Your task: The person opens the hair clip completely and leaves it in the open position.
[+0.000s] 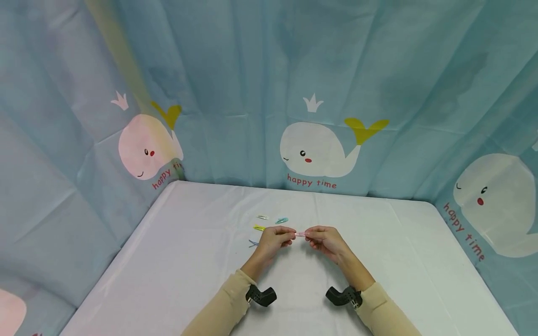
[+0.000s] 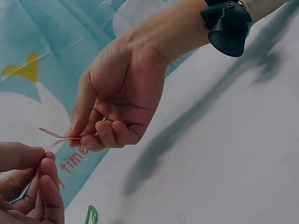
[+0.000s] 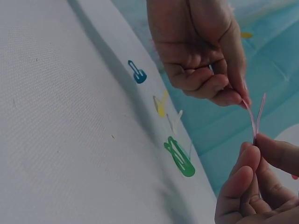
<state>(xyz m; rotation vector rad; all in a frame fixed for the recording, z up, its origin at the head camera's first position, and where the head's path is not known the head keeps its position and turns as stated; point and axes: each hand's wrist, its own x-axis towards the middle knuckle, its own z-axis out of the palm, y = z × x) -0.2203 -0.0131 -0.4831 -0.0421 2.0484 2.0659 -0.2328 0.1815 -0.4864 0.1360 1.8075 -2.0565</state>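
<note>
A pink snap hair clip (image 1: 300,234) spans between both hands over the table, its two arms spread apart. My right hand (image 1: 329,242) pinches the joined end between thumb and fingertips. One arm of the clip runs to my left hand (image 1: 273,242), whose thumb and finger pinch its tip. The other arm sticks out free, as the right wrist view shows. Beyond and beside the left hand lie a yellow clip (image 3: 161,106), a blue clip (image 3: 137,73), a white clip (image 3: 175,122) and a green clip (image 3: 182,161); the left hand partly covers some in the head view.
A white cloth covers the table (image 1: 189,261). A blue curtain (image 1: 227,93) printed with whales hangs along its back and sides. Both wrists carry black camera mounts (image 1: 261,296), low over the cloth.
</note>
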